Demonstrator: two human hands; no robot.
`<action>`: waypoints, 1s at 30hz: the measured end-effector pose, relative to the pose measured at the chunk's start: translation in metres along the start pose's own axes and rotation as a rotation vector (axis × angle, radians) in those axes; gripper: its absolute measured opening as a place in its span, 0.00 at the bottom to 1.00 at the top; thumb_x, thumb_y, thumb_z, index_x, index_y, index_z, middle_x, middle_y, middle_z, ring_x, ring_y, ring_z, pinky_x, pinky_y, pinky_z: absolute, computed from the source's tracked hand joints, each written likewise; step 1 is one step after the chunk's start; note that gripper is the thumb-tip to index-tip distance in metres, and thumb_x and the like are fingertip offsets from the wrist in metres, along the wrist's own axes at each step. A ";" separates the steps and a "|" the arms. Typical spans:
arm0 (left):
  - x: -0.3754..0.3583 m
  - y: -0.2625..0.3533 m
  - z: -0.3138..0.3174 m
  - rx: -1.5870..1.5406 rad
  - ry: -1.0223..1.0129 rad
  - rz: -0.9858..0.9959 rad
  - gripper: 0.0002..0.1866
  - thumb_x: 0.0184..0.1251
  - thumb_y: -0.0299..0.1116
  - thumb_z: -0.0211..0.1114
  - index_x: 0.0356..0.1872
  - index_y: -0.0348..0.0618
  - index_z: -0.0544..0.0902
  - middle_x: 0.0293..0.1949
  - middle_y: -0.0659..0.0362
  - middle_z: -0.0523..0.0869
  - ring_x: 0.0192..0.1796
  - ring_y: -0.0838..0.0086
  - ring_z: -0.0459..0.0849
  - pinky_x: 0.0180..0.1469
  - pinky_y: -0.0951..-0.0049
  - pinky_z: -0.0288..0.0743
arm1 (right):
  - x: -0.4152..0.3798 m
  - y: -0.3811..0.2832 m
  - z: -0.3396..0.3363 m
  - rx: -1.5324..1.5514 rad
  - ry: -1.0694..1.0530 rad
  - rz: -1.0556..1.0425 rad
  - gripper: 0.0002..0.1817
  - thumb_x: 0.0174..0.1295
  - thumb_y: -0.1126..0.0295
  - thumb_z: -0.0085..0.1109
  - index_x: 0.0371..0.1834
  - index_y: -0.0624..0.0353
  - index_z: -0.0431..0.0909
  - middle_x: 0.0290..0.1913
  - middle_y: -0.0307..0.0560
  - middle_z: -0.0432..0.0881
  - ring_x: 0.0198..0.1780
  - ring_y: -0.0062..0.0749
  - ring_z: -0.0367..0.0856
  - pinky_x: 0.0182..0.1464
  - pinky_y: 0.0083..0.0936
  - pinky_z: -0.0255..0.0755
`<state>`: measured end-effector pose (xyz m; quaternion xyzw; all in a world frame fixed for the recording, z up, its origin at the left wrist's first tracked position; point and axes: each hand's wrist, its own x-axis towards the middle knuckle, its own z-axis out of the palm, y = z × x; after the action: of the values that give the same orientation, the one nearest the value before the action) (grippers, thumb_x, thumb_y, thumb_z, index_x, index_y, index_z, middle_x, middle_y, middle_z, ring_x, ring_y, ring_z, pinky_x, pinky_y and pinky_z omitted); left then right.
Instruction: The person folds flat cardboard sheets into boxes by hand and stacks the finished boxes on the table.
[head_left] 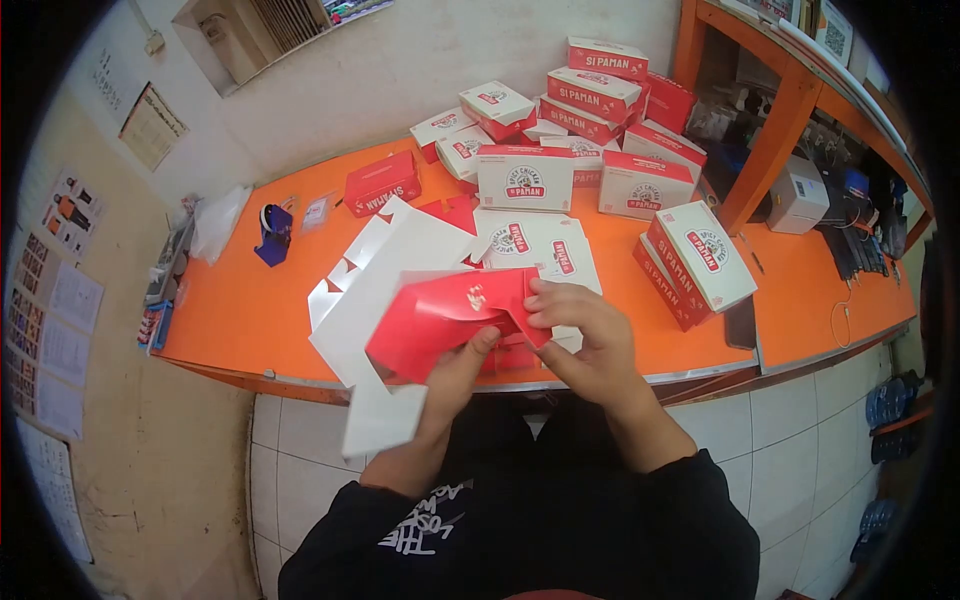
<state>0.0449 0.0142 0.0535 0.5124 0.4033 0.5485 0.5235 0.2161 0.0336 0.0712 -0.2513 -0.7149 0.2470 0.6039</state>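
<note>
A partly folded red and white cardboard food box (425, 315) is between my hands, over the table's front edge. My left hand (458, 375) grips its lower side, the thumb on the red panel. At the box's right end, my right hand (585, 335) pinches a folded red corner between thumb and fingers. White card with cut slots (375, 265) spreads out behind and left of the red part, and a white flap hangs by my left wrist. Flat printed box blanks (560, 240) lie just beyond my hands.
Several assembled boxes (525, 180) are piled at the back of the orange table (300, 330). Two stacked boxes (700, 255) stand at right, beside a dark phone (741, 325). A blue tape dispenser (272, 238) sits at left. An orange wooden shelf post (765, 145) rises at right.
</note>
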 end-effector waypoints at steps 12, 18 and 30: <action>0.002 -0.008 0.004 0.085 -0.077 0.126 0.15 0.70 0.31 0.55 0.53 0.35 0.74 0.50 0.57 0.79 0.52 0.75 0.77 0.56 0.73 0.70 | 0.000 0.003 0.013 -0.197 -0.005 -0.090 0.09 0.45 0.77 0.66 0.32 0.60 0.81 0.42 0.46 0.83 0.50 0.41 0.79 0.51 0.33 0.73; 0.010 -0.002 0.000 0.075 -0.161 -0.006 0.15 0.68 0.29 0.55 0.53 0.34 0.72 0.47 0.56 0.80 0.50 0.74 0.79 0.55 0.73 0.72 | 0.006 0.017 0.007 -0.178 -0.226 0.053 0.14 0.47 0.71 0.67 0.38 0.61 0.80 0.46 0.53 0.80 0.51 0.47 0.76 0.53 0.36 0.70; 0.028 -0.034 -0.001 1.277 0.035 0.652 0.12 0.60 0.31 0.59 0.41 0.34 0.74 0.35 0.50 0.80 0.36 0.63 0.82 0.34 0.64 0.74 | 0.006 0.017 0.036 -0.654 -0.191 0.151 0.19 0.46 0.63 0.64 0.40 0.60 0.75 0.36 0.48 0.77 0.41 0.44 0.75 0.46 0.40 0.65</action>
<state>0.0514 0.0462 0.0235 0.8042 0.4802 0.3420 -0.0758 0.1804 0.0487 0.0586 -0.4595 -0.7889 0.0715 0.4018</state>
